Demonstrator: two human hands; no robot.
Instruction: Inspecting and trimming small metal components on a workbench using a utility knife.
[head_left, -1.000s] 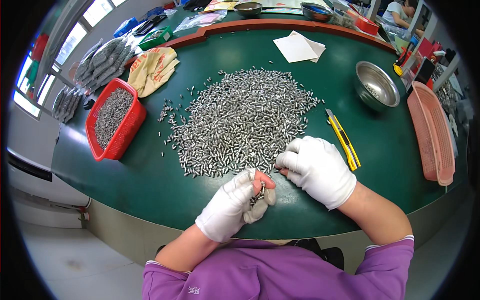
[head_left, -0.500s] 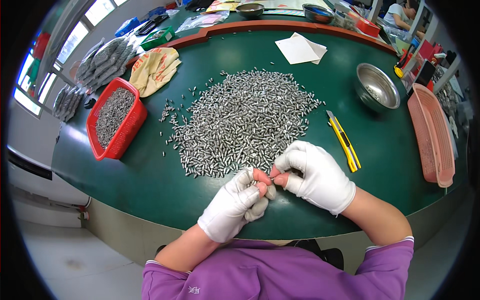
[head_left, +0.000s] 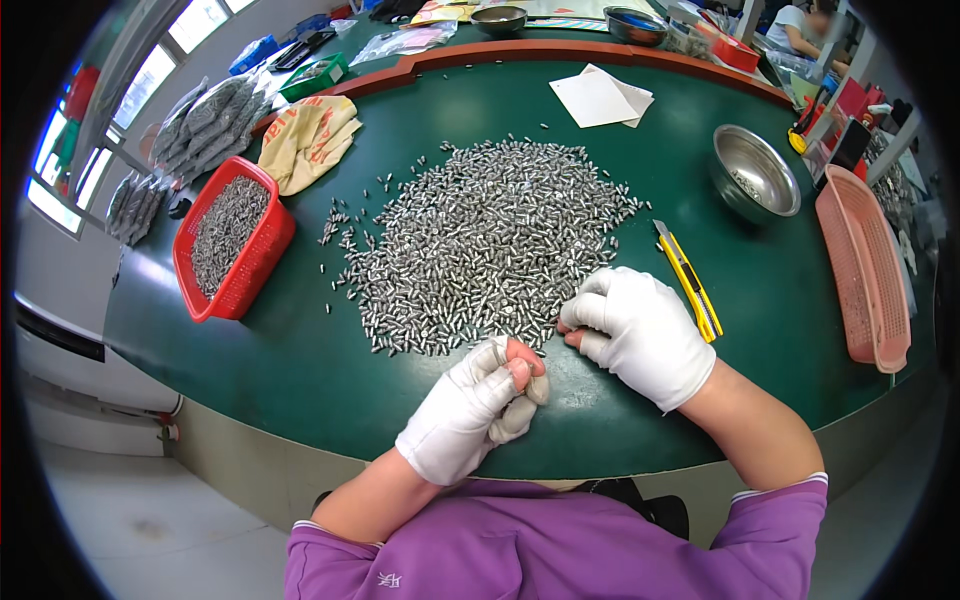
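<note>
A broad heap of small silvery metal pieces [head_left: 480, 240], each short and cylindrical, is spread over the green tabletop. Just below its near edge is my left hand [head_left: 475, 405], in a white glove with bare thumb and forefinger tips. Those tips are pinched together, and whatever is between them is too small to make out. My right hand [head_left: 635, 330], gloved the same way, is at the heap's lower right edge with fingers curled and tips close together. What it may hold is hidden. A yellow utility knife [head_left: 690, 285] lies beyond the right hand.
At left stands a red plastic basket [head_left: 280, 235] filled with similar pieces, near a crumpled cream cloth bag [head_left: 310, 140]. To the right are a steel bowl [head_left: 755, 175] and a long pink basket [head_left: 865, 270]. White paper sheets [head_left: 595, 100] lie at the back, before a brown raised edge [head_left: 540, 52].
My right hand has moved away from the left fingertips, slightly up and right to the heap's edge. The left hand stays almost in place, still pinched.
</note>
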